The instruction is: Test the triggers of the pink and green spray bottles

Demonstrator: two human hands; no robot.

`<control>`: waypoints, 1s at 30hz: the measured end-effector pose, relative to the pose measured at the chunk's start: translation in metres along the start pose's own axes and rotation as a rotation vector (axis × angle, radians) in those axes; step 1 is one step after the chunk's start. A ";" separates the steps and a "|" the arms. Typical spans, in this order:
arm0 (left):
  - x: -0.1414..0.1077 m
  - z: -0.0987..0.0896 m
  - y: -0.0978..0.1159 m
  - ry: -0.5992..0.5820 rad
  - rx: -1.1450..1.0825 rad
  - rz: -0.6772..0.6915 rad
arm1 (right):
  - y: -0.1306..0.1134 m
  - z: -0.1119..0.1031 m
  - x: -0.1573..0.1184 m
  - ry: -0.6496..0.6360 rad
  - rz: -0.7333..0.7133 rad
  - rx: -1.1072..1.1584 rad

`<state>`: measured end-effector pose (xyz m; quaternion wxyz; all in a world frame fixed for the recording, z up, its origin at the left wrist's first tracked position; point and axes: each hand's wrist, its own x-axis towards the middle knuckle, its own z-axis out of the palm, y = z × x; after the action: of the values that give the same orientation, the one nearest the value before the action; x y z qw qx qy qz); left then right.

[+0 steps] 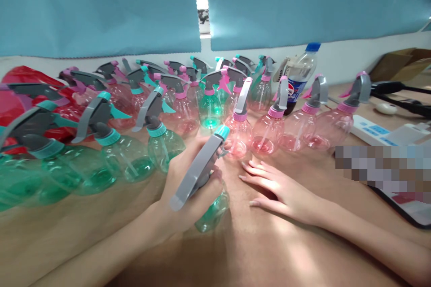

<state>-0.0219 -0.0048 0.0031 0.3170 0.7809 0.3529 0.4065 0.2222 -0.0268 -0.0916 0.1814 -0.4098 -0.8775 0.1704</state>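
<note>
My left hand [188, 188] is wrapped round the neck of a green spray bottle [212, 210], which has a grey head and a teal nozzle. The bottle leans slightly at the middle of the wooden table. To its right, my right hand [278, 188] rests on the tabletop with its fingers spread, holding nothing. Just beyond that hand stands a row of pink spray bottles, the nearest being a pink bottle [239, 136] with a pink collar. On the left is a row of green spray bottles, among them a green bottle [129, 157] with a teal collar.
Several more pink and green bottles stand behind, with a small green bottle [210, 110] in the middle. A Pepsi bottle [298, 80] is at the back right. Farther right are a white power strip [373, 132], a pixelated device and a cardboard box [400, 65]. Red plastic [30, 80] lies at the left.
</note>
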 end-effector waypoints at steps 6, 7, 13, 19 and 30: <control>0.000 0.000 0.000 -0.001 0.003 0.023 | 0.000 0.000 0.000 0.002 -0.001 0.011; 0.000 0.000 0.000 -0.004 0.002 0.033 | -0.001 -0.001 0.000 -0.004 0.001 0.007; 0.002 -0.002 0.001 -0.023 0.023 0.075 | -0.001 -0.001 0.000 -0.026 0.004 -0.006; 0.001 -0.005 -0.002 -0.002 0.094 0.142 | -0.002 -0.003 0.000 -0.053 0.020 -0.018; 0.001 -0.007 -0.002 -0.017 0.075 0.172 | 0.000 -0.001 0.000 -0.042 0.016 0.004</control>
<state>-0.0282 -0.0014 0.0050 0.2543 0.8230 0.2968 0.4121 0.2226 -0.0270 -0.0903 0.1621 -0.4130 -0.8775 0.1821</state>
